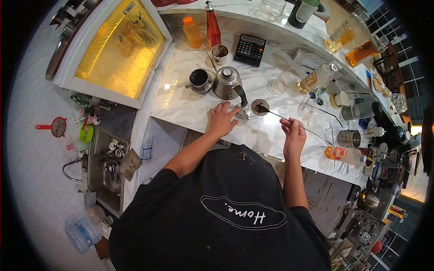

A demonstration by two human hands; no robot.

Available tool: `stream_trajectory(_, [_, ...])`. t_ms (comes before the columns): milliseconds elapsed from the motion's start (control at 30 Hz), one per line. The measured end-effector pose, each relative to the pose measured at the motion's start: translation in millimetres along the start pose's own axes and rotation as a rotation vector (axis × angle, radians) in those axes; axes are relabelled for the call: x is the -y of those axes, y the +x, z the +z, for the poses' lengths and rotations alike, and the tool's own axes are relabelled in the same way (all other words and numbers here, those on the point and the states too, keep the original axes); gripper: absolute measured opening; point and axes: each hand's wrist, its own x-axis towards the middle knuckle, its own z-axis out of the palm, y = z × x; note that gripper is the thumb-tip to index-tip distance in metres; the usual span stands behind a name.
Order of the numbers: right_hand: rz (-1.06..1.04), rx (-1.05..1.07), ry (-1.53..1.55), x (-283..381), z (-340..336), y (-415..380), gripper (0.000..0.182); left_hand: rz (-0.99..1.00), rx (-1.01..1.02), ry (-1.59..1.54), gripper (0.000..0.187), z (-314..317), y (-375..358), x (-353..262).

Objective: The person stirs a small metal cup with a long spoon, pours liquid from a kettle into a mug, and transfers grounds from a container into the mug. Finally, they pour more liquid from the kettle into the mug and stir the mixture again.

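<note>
My right hand point(294, 133) pinches the twisted shaft of a long bar spoon point(304, 128). Its dark bowl end reaches into a small round container point(254, 103) with brown contents. My left hand point(221, 119) rests at the counter edge with fingers spread, fingertips right beside a small clear glass point(243, 113). Behind that glass stands a steel gooseneck kettle point(227, 82) with a black handle. Left of the kettle is a metal pot point(199, 81) with a dark inside. A cup with dark residue point(219, 53) sits behind the kettle.
A black calculator point(250, 49), an orange bottle point(192, 34) and a red bottle point(213, 27) stand at the back. Glass tumblers point(284, 82) and bottles point(316, 77) line the right side. A sink point(103, 174) is at the left, below a yellow-lit glass-door cabinet point(122, 49).
</note>
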Motion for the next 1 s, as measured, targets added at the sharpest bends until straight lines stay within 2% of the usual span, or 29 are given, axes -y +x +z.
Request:
stream_trajectory(200, [0.069,0.034,-0.051,-33,-16,0,0.027,-0.026,0.033,0.007,0.063,4,-18,-4])
stream_trajectory(300, [0.109,0.061,-0.051,-47,-16,0,0.028,-0.07,-0.016,-0.027,0.079,4,-26,-6])
stream_trajectory(433, [0.137,0.108,-0.113,-66,-15,5,0.029,-0.255,-0.228,-0.046,0.102,9,-44,10])
stream_trajectory(667, [0.189,0.18,-0.184,-88,1,16,0.029,-0.343,-0.24,-0.043,0.094,8,-79,25])
stream_trajectory(1000, [0.204,0.206,-0.239,-97,8,26,0.033,-0.418,-0.202,-0.071,0.085,5,-79,20])
